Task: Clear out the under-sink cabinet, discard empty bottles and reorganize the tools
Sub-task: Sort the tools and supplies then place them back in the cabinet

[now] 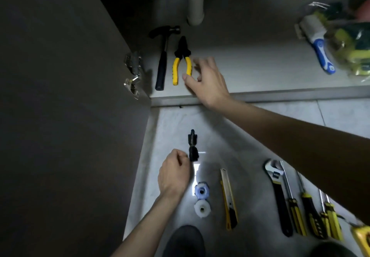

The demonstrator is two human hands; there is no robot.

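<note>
Hammer (163, 56) and yellow-handled pliers (181, 62) are laid side by side, handles toward the front edge, on the cabinet floor (250, 64) at its left end; judged as the start of a reorganized tool row. The right hand (206, 80) hangs just beside the pliers' right handle with fingers loosely spread and nothing held; whether the thumb touches the handle cannot be told, blur there. The placement looks just finished or being adjusted.

The left hand (174, 173) is curled, its fingers pinching the lower end of a small black fitting (192, 146), which is held over the tiled floor (230, 136); probably the next item for the cabinet.

The remaining tools are lined up on the tiled floor, roughly parallel, as if sorted for picking: a yellow utility knife (229, 200), an adjustable wrench (277, 192), and several yellow-and-black screwdrivers (312, 212). Two plastic nuts, a bluish one (201, 189) and a white one (201, 208), are set touching each other near the left wrist. Part of a yellow item (362, 236) is seen at the right edge, not identifiable.

At the right of the cabinet, a blue-and-white handled brush (318, 46) and a clear bag of sponges (348, 42) are kept apart from the tools. A drain pipe (195, 0) stands at the back. The cabinet door (60, 96) is open at left.

No brand, label or writing can be read; too dark and blurred. No bottles are seen.
</note>
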